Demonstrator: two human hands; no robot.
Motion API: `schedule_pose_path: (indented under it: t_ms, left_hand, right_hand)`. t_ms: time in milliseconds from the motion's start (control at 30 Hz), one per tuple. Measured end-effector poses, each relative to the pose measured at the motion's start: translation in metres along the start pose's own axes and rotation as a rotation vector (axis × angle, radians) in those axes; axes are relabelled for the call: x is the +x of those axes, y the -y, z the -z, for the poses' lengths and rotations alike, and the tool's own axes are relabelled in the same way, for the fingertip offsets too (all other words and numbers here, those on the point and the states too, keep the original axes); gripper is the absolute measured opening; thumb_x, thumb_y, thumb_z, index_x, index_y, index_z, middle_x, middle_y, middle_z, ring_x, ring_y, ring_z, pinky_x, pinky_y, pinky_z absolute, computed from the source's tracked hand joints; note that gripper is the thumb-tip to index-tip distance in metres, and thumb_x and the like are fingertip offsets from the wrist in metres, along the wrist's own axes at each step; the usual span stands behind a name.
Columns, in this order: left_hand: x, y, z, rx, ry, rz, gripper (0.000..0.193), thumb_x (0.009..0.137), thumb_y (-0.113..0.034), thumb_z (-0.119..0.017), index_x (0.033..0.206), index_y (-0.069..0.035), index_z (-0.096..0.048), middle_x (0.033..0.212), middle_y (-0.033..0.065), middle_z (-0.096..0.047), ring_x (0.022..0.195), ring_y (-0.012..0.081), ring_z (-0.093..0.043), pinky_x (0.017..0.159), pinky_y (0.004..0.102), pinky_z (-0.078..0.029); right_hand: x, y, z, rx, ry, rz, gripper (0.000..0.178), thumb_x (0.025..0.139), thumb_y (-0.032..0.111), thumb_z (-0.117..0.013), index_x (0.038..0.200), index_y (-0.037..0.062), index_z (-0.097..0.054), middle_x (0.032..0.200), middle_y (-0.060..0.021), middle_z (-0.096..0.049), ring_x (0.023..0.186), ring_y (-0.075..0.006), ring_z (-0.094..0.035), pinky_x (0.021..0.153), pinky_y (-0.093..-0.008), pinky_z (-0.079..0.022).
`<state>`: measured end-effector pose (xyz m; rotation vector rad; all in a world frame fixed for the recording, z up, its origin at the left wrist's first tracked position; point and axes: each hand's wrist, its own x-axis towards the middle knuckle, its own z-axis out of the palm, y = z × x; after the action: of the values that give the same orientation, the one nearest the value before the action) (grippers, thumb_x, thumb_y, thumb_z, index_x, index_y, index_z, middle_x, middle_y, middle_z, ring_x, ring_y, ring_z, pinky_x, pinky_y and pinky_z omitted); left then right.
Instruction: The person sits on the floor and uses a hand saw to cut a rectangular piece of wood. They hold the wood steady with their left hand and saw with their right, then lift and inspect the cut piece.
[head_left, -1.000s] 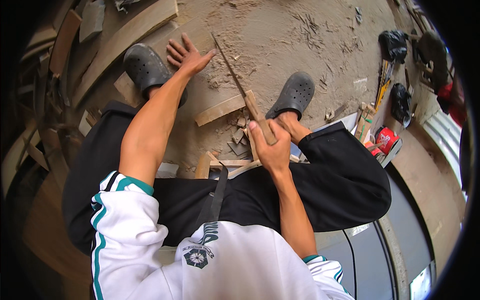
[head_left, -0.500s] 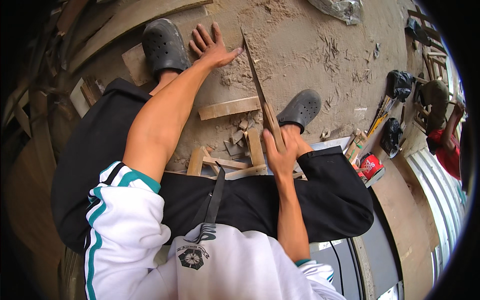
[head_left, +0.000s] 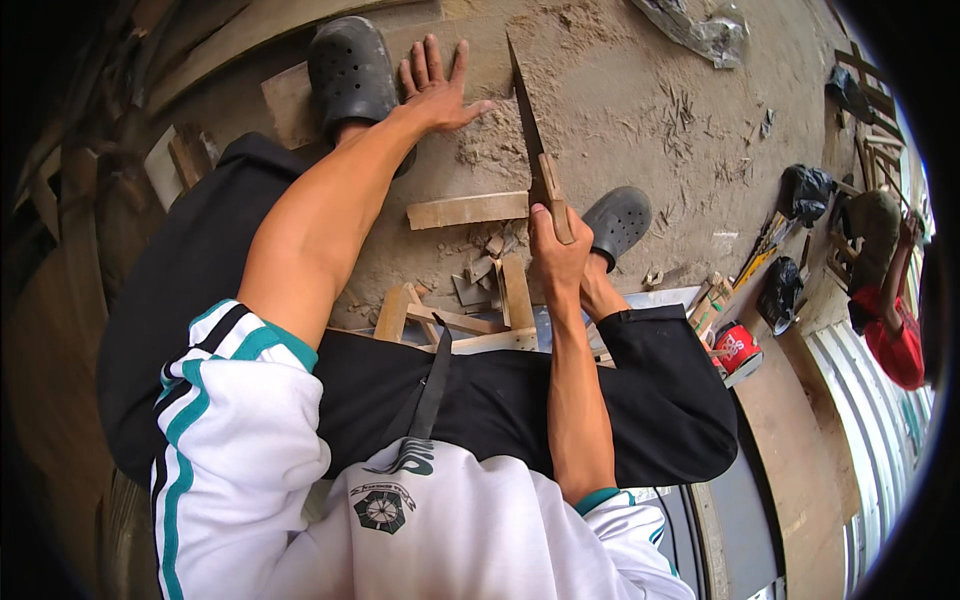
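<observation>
My left hand (head_left: pixel 438 98) lies flat with its fingers spread on a dusty, sand-coloured wooden board (head_left: pixel 487 52), beside my left clog. In my right hand (head_left: pixel 560 250) is the wooden handle of a handsaw (head_left: pixel 527 125), fingers wrapped round it. The saw's dark, narrow blade points away from me, its tip to the right of my left hand. Whether the teeth touch the board's edge I cannot tell. A short wood block (head_left: pixel 468 211) lies just left of the saw handle.
My dark clogs (head_left: pixel 352 78) flank the work. Wooden frame pieces (head_left: pixel 515 292) and offcuts lie near my lap. To the right are black plastic bags (head_left: pixel 802 192), a red can (head_left: pixel 738 345) and a person in red (head_left: pixel 893 340). Clear plastic (head_left: pixel 710 35) lies at the far side.
My right hand has moved forward, away from me, with the saw. My left hand stays flat on the board, and the whole view has shifted slightly.
</observation>
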<state>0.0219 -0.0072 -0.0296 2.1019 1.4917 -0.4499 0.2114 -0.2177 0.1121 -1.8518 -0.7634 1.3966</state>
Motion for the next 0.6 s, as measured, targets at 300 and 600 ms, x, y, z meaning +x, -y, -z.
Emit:
schedule_pose_path:
  t_ms: [300,600]
  left_hand:
    - [-0.006,0.004,0.008,0.108,-0.029,-0.010,0.112,0.088,-0.033,-0.071,0.155,-0.024,0.019,0.154,0.0323,0.027,0.142,0.0524,0.024,0.111,0.0659,0.007]
    - [-0.011,0.012,0.014,0.028,0.074,-0.067,0.116,0.084,-0.058,-0.067,0.154,-0.027,0.021,0.153,0.0291,0.033,0.141,0.0465,0.033,0.111,0.0635,0.012]
  right_hand:
    - [-0.015,0.015,-0.003,-0.139,-0.047,0.105,0.012,0.087,0.007,-0.067,0.084,-0.0039,-0.063,0.064,-0.0049,-0.056,0.059,-0.0096,-0.050,0.054,-0.0286,-0.042]
    - [-0.021,0.035,0.008,-0.222,-0.036,0.041,0.014,0.089,0.008,-0.065,0.089,-0.0054,-0.066,0.067,-0.0037,-0.063,0.061,-0.0106,-0.056,0.057,-0.0278,-0.045]
